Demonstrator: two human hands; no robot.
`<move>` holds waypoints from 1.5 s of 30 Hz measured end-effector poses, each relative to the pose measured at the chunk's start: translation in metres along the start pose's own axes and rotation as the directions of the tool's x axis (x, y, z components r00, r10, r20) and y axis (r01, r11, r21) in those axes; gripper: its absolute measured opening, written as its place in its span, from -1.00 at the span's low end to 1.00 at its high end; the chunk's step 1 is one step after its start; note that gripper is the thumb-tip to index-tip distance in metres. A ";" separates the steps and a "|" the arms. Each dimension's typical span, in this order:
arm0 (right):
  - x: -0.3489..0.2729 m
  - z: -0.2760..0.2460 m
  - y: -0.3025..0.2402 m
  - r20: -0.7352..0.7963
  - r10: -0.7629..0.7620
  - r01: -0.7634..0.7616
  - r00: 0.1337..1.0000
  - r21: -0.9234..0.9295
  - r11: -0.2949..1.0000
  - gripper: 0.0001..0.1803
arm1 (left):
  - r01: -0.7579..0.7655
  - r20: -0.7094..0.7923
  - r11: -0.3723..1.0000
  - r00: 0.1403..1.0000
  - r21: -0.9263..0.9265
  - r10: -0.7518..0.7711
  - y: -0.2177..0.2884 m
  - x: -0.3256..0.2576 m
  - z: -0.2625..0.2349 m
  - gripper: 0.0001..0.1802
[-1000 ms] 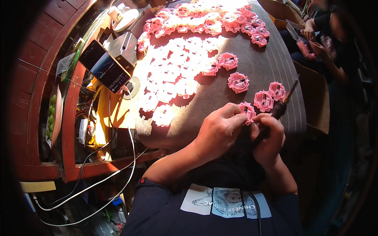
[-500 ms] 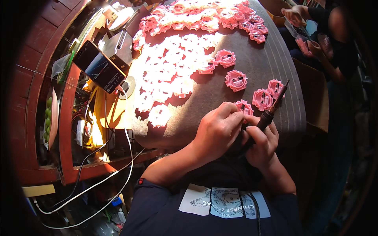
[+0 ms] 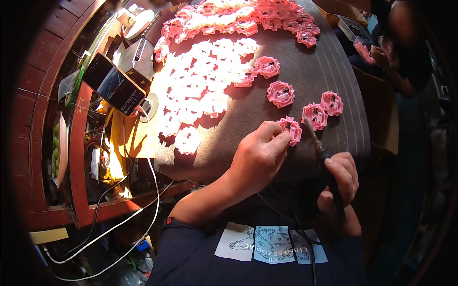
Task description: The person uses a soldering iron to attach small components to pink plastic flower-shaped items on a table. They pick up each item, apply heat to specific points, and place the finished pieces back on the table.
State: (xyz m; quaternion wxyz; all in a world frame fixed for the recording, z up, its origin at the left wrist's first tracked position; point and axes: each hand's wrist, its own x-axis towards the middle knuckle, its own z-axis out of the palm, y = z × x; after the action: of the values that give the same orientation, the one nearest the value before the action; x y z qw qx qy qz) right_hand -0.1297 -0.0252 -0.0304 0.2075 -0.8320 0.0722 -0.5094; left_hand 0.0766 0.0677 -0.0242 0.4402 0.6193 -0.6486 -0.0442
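Observation:
My left hand (image 3: 257, 155) is closed, its thumb and forefinger pinching the near left edge of a pink plastic part (image 3: 292, 127) with a small black piece in its middle. Wrapped in my right hand (image 3: 344, 177) is a soldering iron (image 3: 315, 140), dark handle downward, its thin metal shaft slanting up and left. The iron's tip appears over the left side of a second pink part (image 3: 316, 117); whether it touches cannot be made out. Another pink part (image 3: 332, 103) sits against that one, and one more (image 3: 280, 94) lies farther off.
Many pink parts (image 3: 193, 86) cover the table's (image 3: 267, 164) sunlit left and far side. A phone (image 3: 113, 85) on a white cable leans by a metal box (image 3: 136, 62) at left. At far right another person's hand (image 3: 380, 56) is beside a clear tub (image 3: 352, 29).
My right hand has drawn away from my left, to the right and nearer me. The soldering iron has swung from pointing up-right to up-left. The other person's raised hand has left view.

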 end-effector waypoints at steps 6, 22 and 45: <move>-0.007 -0.009 -0.009 0.074 -0.037 0.037 0.997 0.004 0.999 -0.67 | -0.010 -0.009 1.000 1.000 -0.003 0.010 -0.001 -0.001 0.002 -0.74; -0.008 -0.008 -0.012 0.113 -0.048 0.049 0.992 -0.010 0.999 -0.70 | -0.014 -0.008 1.000 1.000 0.013 0.014 0.000 -0.001 0.002 -0.74; 0.030 0.023 0.022 0.052 0.189 -0.185 0.981 -0.085 0.979 -0.59 | -0.026 -0.005 0.999 1.000 0.019 0.026 0.000 -0.001 0.003 -0.75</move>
State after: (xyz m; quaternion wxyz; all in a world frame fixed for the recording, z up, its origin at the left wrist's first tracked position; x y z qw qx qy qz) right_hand -0.0932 -0.0485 -0.0242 0.2230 -0.8441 0.1643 -0.4591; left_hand 0.0750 0.0672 -0.0264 0.4364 0.6151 -0.6559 -0.0306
